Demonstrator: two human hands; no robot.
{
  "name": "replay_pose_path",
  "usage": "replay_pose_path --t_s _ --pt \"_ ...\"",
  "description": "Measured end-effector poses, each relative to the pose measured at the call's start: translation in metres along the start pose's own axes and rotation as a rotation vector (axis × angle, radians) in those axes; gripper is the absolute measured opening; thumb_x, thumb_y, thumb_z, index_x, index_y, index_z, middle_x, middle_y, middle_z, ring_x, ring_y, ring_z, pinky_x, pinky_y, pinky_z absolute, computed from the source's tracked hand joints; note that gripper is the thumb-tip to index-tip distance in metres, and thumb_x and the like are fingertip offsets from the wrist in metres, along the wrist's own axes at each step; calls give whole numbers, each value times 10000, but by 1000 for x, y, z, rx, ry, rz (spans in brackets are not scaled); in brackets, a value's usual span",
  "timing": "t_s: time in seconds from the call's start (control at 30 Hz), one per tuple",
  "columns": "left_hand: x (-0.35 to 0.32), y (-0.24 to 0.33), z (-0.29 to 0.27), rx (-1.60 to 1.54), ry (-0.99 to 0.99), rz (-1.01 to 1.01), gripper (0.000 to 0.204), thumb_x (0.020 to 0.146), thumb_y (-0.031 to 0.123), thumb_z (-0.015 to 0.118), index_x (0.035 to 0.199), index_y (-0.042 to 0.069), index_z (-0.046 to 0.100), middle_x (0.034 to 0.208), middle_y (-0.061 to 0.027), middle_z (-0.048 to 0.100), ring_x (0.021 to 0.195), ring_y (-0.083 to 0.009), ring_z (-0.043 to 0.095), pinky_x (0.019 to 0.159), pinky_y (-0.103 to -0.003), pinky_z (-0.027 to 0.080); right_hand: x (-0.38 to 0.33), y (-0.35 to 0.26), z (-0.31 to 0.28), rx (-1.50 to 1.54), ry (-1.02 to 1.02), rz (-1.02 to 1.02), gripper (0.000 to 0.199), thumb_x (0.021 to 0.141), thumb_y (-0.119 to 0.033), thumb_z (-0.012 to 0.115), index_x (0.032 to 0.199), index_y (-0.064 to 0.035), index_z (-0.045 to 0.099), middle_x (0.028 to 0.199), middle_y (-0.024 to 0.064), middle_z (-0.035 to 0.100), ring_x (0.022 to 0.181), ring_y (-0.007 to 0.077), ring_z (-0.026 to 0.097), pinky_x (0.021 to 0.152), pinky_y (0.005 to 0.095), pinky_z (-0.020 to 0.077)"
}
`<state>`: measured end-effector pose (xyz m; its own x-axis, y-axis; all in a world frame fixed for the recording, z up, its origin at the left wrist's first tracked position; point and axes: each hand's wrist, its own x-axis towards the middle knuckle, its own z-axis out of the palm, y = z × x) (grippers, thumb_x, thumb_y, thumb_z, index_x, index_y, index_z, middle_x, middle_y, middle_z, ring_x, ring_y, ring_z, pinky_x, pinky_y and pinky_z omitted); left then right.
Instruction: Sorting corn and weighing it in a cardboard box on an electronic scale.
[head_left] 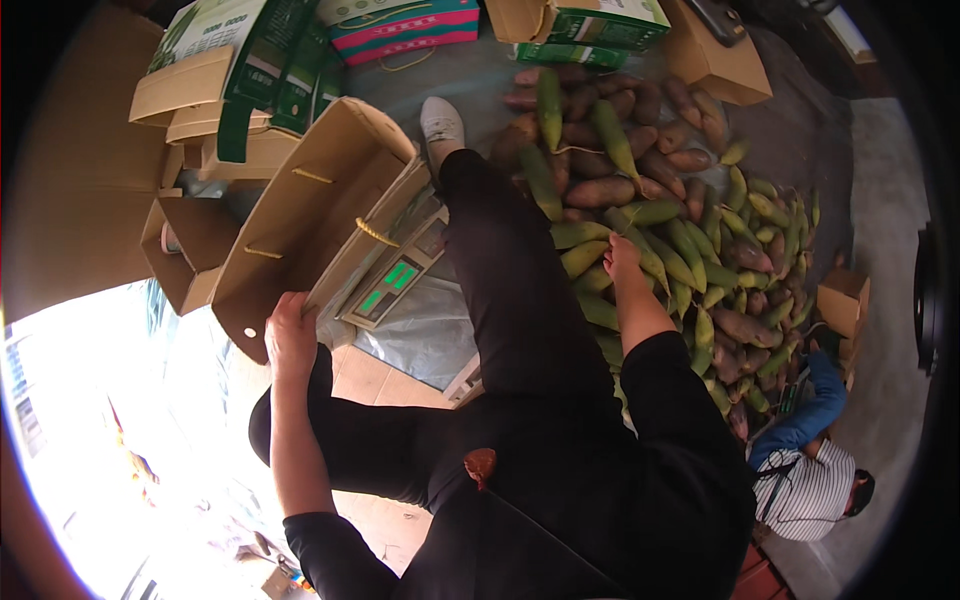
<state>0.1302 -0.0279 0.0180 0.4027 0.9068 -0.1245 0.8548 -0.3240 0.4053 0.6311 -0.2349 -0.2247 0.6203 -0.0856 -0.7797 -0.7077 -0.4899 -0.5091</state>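
Observation:
My left hand (290,332) is closed on the near rim of a tall cardboard carton (300,215) with yellow cord handles. The carton's visible inside is bare, though part of its bottom is hidden. It rests by a scale (385,285) with a lit green display. My right hand (622,256) is at the left side of a big heap of long green radishes (685,255), its fingers closed at the end of one; the fingertips are partly hidden. Reddish-brown, thick roots (600,192) lie mixed in the heap.
Green printed cartons (285,75) and a pink and teal box (405,35) stand at the back. A small open cardboard box (190,250) is left of the carton. Another person (805,485) works at the heap's right side. My shoe (442,122) is beside the carton.

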Motion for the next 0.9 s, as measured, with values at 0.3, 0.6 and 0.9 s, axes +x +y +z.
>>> replay_pose_path --t_s 0.3,0.6,0.9 --pt "-10 -1 -7 -15 -2 -31 188 739 20 599 925 34 625 888 -129 590 844 -342 587 715 -401 472 -88 -26 16 -47 -258 -502 196 856 -286 655 873 -90 661 750 -35 575 660 77 502 582 221 380" --pt "-7 -1 -3 7 32 7 183 742 28 598 921 41 634 879 -130 590 837 -342 586 710 -408 476 -235 -132 38 -64 -521 -1222 126 855 -96 638 835 26 614 681 -32 537 639 28 449 560 190 356" --pt "-7 -1 -4 68 5 33 191 742 37 597 929 37 632 888 -140 591 832 -350 586 716 -414 479 -396 -220 80 229 -1016 -1549 190 918 -148 557 929 26 632 873 88 663 853 150 625 805 268 465"
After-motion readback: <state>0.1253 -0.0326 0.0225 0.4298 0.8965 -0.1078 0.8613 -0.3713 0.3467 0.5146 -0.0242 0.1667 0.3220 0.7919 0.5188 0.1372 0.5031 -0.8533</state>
